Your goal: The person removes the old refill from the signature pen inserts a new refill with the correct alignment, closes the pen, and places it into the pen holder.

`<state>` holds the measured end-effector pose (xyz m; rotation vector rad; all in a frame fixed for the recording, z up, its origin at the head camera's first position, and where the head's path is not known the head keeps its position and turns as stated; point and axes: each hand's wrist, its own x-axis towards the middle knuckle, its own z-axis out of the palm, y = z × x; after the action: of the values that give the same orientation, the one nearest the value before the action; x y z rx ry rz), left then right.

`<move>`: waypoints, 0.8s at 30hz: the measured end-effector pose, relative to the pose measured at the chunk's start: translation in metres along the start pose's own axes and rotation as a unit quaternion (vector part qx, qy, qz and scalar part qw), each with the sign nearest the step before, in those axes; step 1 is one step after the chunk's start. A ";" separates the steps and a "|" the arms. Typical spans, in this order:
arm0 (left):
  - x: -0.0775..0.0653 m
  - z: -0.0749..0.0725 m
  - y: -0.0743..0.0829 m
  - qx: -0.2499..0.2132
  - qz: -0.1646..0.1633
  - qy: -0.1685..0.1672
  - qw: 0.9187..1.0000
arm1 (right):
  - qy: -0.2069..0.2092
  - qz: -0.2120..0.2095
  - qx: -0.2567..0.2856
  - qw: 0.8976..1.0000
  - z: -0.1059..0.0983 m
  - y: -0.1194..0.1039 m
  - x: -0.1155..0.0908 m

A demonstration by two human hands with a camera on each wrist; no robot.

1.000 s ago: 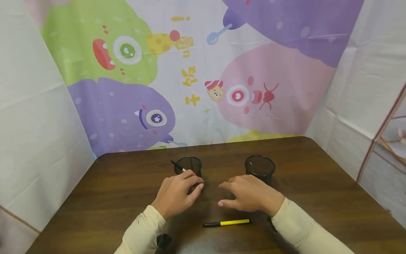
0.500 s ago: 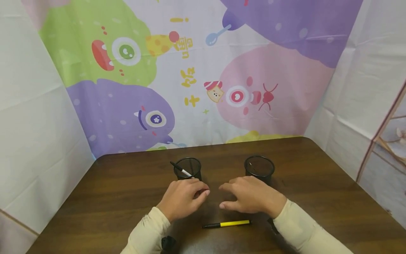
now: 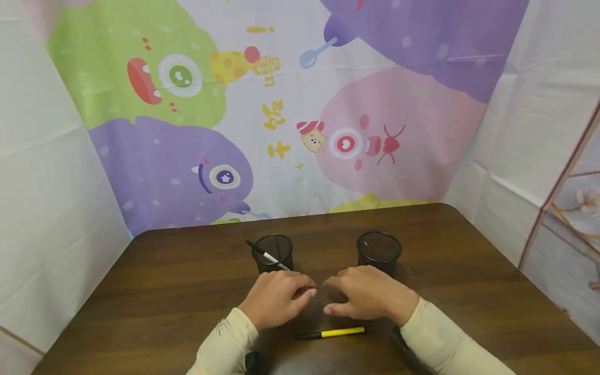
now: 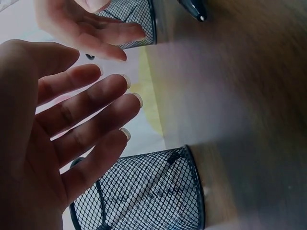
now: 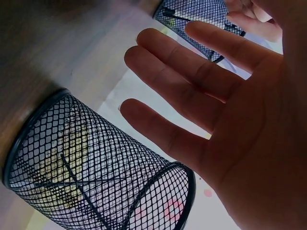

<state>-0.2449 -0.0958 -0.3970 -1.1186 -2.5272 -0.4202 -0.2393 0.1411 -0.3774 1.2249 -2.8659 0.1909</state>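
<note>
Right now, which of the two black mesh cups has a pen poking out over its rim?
The left cup, just beyond the left hand: a black-and-white pen slants over its rim. The right cup has none above its rim.

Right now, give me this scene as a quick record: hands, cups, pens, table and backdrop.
Left hand: relaxed, holding nothing
Right hand: relaxed, holding nothing
Left cup: black mesh, upright, near left hand
Right cup: black mesh, upright, near right hand
White pen: leaning in left cup, black end sticking out
Table: brown, wood-look
Yellow pen: part black, lying on table, between the forearms in head view
Backdrop: cloth printed with cartoon creatures
</note>
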 end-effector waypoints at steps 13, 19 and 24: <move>0.001 0.005 0.000 -0.017 -0.014 0.008 1.000 | -0.037 0.003 0.031 0.999 0.000 -0.002 0.000; 0.007 0.009 0.001 -0.024 -0.018 0.010 0.999 | -0.044 -0.010 0.042 0.998 0.002 -0.002 0.001; 0.009 0.011 0.001 -0.027 -0.023 0.005 0.999 | -0.045 -0.022 0.038 0.998 0.003 -0.005 0.001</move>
<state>-0.2518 -0.0849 -0.4028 -1.0765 -2.5507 -0.5083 -0.2366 0.1369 -0.3799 1.3416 -2.9307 0.2520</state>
